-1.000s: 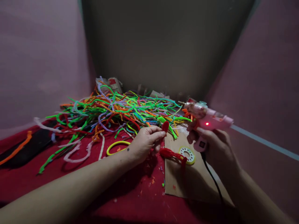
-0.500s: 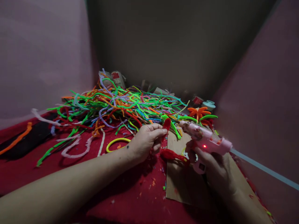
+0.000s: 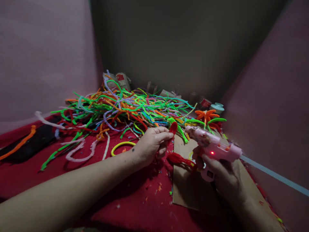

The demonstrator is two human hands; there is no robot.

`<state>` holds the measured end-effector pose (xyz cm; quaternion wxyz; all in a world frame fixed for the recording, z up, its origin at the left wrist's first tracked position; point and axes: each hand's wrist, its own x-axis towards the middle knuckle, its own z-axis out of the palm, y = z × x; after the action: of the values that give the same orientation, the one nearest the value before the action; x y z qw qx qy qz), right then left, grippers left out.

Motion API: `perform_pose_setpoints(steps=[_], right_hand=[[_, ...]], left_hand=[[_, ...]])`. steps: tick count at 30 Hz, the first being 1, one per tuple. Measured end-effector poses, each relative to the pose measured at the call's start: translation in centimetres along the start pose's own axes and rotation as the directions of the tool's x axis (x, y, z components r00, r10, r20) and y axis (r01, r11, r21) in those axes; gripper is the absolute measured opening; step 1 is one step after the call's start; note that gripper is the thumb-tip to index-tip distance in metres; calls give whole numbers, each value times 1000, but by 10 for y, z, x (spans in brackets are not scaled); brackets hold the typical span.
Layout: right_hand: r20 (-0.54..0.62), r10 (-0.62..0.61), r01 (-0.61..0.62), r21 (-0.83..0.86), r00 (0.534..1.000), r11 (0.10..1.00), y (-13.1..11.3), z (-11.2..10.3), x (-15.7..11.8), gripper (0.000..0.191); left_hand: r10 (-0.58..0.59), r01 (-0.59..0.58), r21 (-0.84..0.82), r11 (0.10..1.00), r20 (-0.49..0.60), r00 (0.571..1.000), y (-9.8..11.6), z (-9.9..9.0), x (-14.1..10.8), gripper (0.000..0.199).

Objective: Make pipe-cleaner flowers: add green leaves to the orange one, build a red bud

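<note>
- Pinching a red fuzzy petal (image 3: 173,128) between thumb and fingers of the left hand (image 3: 152,146), with the grip clamped on its lower part and the rounded tip jutting up past the fingertips.
- Grasping a pink glue gun (image 3: 218,146) in the right hand (image 3: 224,175), with the grip wrapped firmly around the handle.
- Pointing the gun's nozzle leftward, near the petal but apart from it.
- Showing a lit red light (image 3: 212,152) on the gun's side and a long translucent glue stick (image 3: 275,175) out of its back, slanting down to the right.
- Just below the left hand, over the left edge of a cardboard sheet (image 3: 188,190): a red fuzzy bunch (image 3: 178,159), reaching toward the right hand; cannot tell whether resting on the sheet or hanging above it.
- Next to the right hand's fingers: a yellow-rimmed roll (image 3: 191,157), mostly hidden.
- Beside the left wrist, on a red cloth (image 3: 130,199): a yellow ring (image 3: 124,143), partly covered by the arm.
- Beyond both hands: a large tangled heap of fuzzy stems (image 3: 142,111), green, orange, purple, red and blue.
- Beyond the gun: an orange flower (image 3: 206,114) with green leaves, near a pale teal jar (image 3: 217,108).
- At far left: a dark flat object (image 3: 36,146), too dim to identify, with an orange stem (image 3: 19,145) across it.
</note>
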<state>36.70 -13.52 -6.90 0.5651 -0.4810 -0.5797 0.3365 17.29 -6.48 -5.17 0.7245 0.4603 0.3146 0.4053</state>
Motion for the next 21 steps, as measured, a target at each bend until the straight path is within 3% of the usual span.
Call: perform_pose_setpoints(steps=[9, 16, 21], right_hand=[[-8, -35, 35, -40, 999, 999, 0, 0, 0, 27], [-53, -45, 39, -96, 998, 995, -2, 2, 1, 18], [-13, -68, 66, -119, 998, 991, -1, -1, 2, 17]], left_hand=[[15, -15, 10, 1000, 0, 1000, 0, 0, 0, 16], [27, -27, 20, 999, -8, 1000, 1, 0, 0, 17], [29, -29, 26, 999, -14, 999, 1, 0, 1, 17]])
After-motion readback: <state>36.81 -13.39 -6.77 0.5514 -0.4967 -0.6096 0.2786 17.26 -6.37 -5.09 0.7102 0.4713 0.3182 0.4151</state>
